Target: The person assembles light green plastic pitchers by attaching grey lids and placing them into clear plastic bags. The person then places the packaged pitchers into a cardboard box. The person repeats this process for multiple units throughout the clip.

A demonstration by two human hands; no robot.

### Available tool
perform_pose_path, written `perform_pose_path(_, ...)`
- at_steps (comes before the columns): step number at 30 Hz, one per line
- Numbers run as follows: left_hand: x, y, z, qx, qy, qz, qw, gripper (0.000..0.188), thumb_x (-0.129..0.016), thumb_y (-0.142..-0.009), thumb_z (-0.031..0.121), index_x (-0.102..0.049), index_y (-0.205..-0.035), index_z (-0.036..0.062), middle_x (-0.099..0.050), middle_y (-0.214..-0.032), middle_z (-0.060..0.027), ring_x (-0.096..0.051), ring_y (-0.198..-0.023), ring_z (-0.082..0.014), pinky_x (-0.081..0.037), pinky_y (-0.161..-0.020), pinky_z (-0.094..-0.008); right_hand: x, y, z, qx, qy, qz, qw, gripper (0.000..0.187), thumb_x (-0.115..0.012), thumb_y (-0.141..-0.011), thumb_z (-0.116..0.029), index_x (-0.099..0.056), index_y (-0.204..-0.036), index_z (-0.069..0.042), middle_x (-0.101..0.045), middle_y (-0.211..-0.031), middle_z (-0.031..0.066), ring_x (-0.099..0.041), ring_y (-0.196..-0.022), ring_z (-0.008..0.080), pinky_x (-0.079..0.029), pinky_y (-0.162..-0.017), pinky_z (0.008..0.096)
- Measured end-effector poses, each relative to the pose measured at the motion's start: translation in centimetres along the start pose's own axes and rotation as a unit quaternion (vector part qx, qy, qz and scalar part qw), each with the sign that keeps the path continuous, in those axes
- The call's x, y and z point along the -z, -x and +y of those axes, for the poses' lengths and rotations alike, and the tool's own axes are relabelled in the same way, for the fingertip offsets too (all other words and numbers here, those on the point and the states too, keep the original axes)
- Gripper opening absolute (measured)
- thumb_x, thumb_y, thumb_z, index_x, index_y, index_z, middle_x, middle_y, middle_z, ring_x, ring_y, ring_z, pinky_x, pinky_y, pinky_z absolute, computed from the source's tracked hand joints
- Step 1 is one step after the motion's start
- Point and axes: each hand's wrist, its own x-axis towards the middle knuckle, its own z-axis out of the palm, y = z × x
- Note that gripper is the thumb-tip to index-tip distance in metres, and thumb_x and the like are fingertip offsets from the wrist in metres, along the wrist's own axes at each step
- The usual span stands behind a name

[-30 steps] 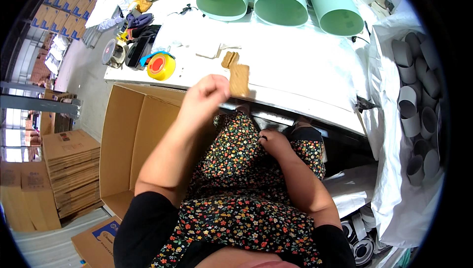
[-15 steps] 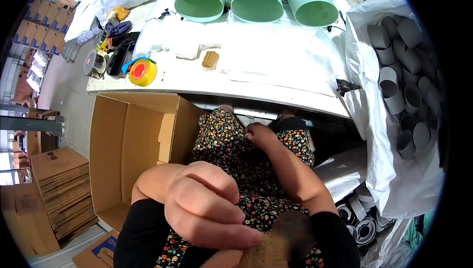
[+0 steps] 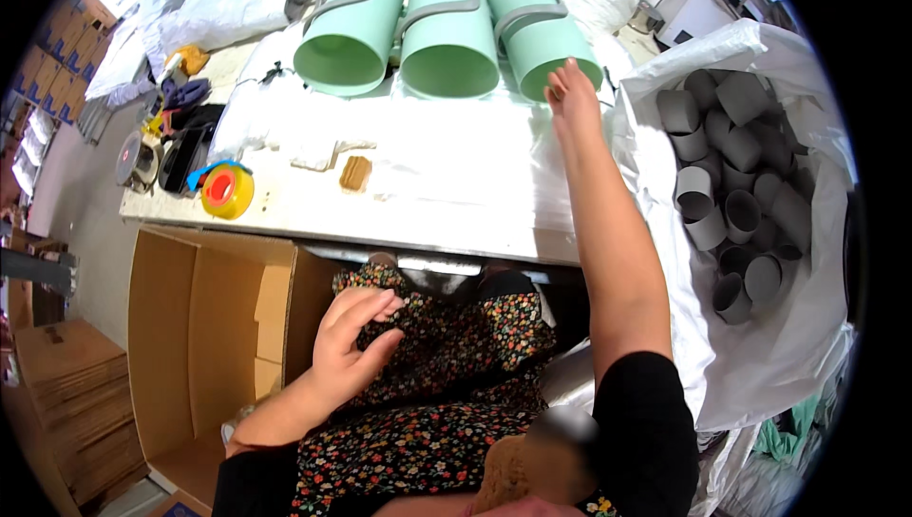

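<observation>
- In the head view, the right hand (image 3: 574, 99) is reaching over the worktable (image 3: 456, 208) to the open end of the rightmost mint-green cylinder (image 3: 534, 47); its fingers are standing slightly apart, contact being unclear.
- Two more mint-green cylinders (image 3: 442, 37) are lying just left of it, wearing grey bands.
- The left hand (image 3: 350, 346) is hovering above the floral clothing (image 3: 427, 431), near the cardboard carton (image 3: 157, 327), thumb apart from loosely curled fingers.
- A biscuit (image 3: 490, 479) is showing at the lower edge.

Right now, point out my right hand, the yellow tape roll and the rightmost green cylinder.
Right hand (image 3: 576, 102), head view: its middle.
Yellow tape roll (image 3: 241, 194), head view: yellow side.
Rightmost green cylinder (image 3: 545, 42), head view: outer wall.
</observation>
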Motion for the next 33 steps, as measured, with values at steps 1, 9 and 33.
perform_pose_path(1,-0.2,0.0,-0.1,0.034,0.021,0.005,0.999,0.044,-0.063,-0.077,-0.003,-0.051,-0.119,0.0004,-0.056,-0.104,-0.0122,-0.053,-0.088,-0.0208,-0.043,-0.079,-0.0310,-0.6,-2.1,-0.2,-0.032,-0.005,0.024,0.999,0.016,-0.055,-0.088,-0.017,-0.051,-0.096,-0.004,-0.050,-0.080,0.0027,-0.049,-0.072,0.0122,-0.044,-0.069,0.0279)
perform_pose_path(9,-1.7,1.0,-1.6,0.151,0.161,0.033,0.975,0.029,-0.058,-0.084,0.001,-0.054,-0.112,-0.0015,-0.054,-0.107,-0.0099,-0.052,-0.092,-0.0147,-0.042,-0.084,-0.0266,-3.2,1.1,-2.7,0.040,-0.208,-0.088,0.973,0.023,-0.048,-0.088,-0.002,-0.045,-0.111,0.001,-0.052,-0.107,0.0143,-0.056,-0.093,0.0271,-0.052,-0.079,0.0418)
perform_pose_path(33,1.1,3.1,-4.0,0.424,0.309,0.179,0.833,0.049,-0.043,-0.094,0.039,-0.042,-0.129,0.0053,-0.049,-0.127,-0.0118,-0.050,-0.113,-0.0288,-0.043,-0.094,-0.0458,41.6,18.0,-19.1,-0.002,0.794,0.413,0.446,0.045,-0.054,-0.085,-0.026,-0.047,-0.125,-0.007,-0.039,-0.134,0.0142,-0.043,-0.120,0.0299,-0.042,-0.094,0.0398)
